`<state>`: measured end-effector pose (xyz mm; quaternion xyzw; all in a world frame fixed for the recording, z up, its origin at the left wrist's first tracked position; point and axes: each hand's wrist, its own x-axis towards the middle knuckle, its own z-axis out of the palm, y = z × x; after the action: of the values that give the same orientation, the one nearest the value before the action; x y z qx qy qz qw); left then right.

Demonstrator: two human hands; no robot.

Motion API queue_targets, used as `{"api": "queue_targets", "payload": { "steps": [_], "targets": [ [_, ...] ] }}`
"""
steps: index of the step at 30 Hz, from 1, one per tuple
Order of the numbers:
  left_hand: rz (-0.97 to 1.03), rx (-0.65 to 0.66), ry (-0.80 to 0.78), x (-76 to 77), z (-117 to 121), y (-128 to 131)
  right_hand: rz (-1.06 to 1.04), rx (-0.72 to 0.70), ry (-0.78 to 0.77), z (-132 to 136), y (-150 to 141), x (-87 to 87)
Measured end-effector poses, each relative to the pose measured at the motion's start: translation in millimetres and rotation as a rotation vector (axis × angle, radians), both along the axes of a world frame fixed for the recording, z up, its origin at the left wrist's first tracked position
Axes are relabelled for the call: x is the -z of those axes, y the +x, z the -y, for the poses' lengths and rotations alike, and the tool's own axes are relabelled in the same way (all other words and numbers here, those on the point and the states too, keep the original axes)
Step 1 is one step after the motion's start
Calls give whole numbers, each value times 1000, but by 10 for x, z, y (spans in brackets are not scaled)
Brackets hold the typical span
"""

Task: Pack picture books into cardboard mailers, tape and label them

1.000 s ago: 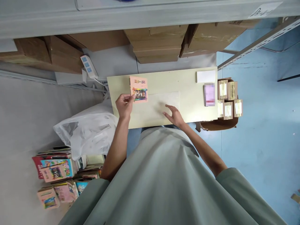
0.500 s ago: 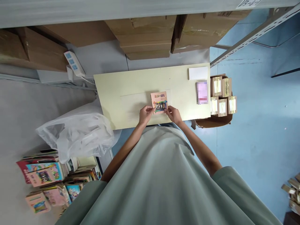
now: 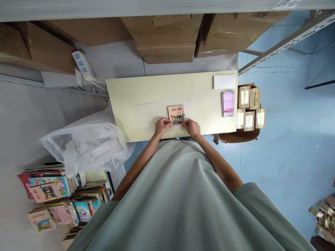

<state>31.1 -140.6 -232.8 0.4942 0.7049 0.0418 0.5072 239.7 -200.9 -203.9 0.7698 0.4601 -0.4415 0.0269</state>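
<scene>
A small pink booklet [image 3: 176, 112] with a colourful picture and dark lettering on its cover is at the front of the pale yellow table [image 3: 151, 85]. My left hand [image 3: 162, 126] pinches its lower left corner between thumb and fingers. At the lower right corner, my right hand [image 3: 192, 127] grips it the same way. The cover faces up, close over the tabletop; whether it rests on the surface I cannot tell.
A white box [image 3: 224, 82] and a blurred pink item [image 3: 228, 104] lie at the table's right end. Beside it stands an open carton [image 3: 237, 137] of small taped boxes. To the left are a plastic bag [image 3: 89, 143], stacked books [image 3: 49, 190] and a power strip [image 3: 84, 66]. Cardboard boxes [image 3: 167, 38] line the back.
The booklet has come down slightly toward the tabletop and shifted a little left, with both hands still on its lower corners. The whole view has also shifted slightly.
</scene>
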Motion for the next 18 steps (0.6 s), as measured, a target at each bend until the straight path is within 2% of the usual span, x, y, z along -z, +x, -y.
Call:
{"api": "queue_targets", "payload": {
  "steps": [5, 11, 18],
  "targets": [
    [-9, 5, 23, 50, -3, -51, -17, 34, 54, 37, 61, 21],
    [-12, -27, 48, 65, 17, -47, 83, 269, 286, 49, 272, 112],
    [-30, 2, 56, 34, 18, -55, 8, 376, 224, -113, 283, 278]
  ]
}}
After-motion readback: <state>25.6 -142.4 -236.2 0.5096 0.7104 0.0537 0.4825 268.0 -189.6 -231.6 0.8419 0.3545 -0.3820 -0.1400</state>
